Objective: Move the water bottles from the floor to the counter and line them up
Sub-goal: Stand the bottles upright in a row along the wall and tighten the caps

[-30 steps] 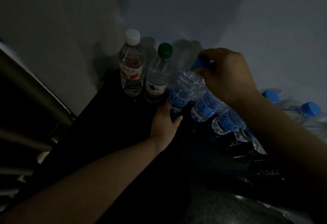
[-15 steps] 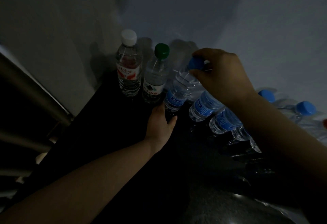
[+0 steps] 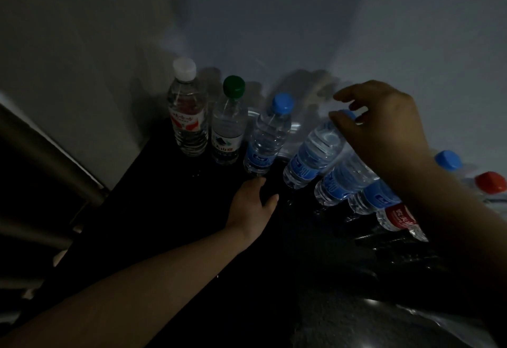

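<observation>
Water bottles stand in a row along the wall on the dark counter (image 3: 153, 210). From the left come a white-capped bottle (image 3: 188, 117), a green-capped bottle (image 3: 227, 133) and a blue-capped bottle (image 3: 267, 139), all upright. My left hand (image 3: 251, 205) rests on the counter with its fingertips at the foot of that blue-capped bottle. My right hand (image 3: 384, 133) pinches the blue cap of the fourth bottle (image 3: 312, 155), which leans to the right. Past it, more blue-labelled bottles (image 3: 343, 183) and a red-labelled bottle (image 3: 397, 218) are partly hidden by my right forearm.
The pale wall (image 3: 301, 32) stands right behind the row. A blue cap (image 3: 448, 159) and a red cap (image 3: 491, 182) show at far right. A metal bar (image 3: 41, 150) runs down the left beside the counter edge. A grey glossy surface (image 3: 356, 320) lies at bottom right.
My right hand let go of the third bottle's cap and moved right onto the fourth bottle's cap. The third bottle now stands upright beside the green-capped one. My left hand stayed at its foot.
</observation>
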`<action>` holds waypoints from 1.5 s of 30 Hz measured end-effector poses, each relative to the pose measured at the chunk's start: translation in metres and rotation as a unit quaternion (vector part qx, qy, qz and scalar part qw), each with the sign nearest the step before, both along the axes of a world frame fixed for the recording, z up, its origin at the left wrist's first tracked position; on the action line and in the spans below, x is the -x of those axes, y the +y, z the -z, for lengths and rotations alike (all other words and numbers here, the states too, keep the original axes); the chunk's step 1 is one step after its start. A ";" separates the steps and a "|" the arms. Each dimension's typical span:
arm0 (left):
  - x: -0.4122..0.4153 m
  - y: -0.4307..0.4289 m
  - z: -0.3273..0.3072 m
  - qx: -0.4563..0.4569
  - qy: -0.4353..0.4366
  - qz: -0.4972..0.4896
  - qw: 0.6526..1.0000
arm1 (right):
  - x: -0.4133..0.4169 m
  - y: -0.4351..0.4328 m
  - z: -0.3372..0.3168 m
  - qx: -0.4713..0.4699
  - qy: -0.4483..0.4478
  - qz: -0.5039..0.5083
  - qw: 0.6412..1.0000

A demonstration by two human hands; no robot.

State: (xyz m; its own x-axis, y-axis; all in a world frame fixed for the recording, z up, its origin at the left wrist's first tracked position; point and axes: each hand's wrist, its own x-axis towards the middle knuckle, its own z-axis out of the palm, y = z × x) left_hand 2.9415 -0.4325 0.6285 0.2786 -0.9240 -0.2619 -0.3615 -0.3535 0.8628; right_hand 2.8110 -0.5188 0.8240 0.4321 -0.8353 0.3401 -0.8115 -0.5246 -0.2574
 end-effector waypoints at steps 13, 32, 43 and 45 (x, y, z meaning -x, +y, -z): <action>0.035 -0.023 -0.010 -0.010 0.025 0.021 0.999 | 0.000 -0.015 0.007 -0.070 0.082 0.077 0.991; 0.047 -0.045 -0.010 0.050 -0.014 0.012 0.999 | 0.015 -0.022 0.007 -0.089 0.043 0.002 0.995; 0.055 -0.051 -0.001 0.061 -0.013 -0.041 0.997 | 0.017 -0.020 0.007 -0.098 0.009 -0.015 0.995; 0.055 -0.048 0.000 0.064 -0.032 -0.044 0.996 | 0.014 -0.018 0.008 -0.102 -0.006 -0.017 0.995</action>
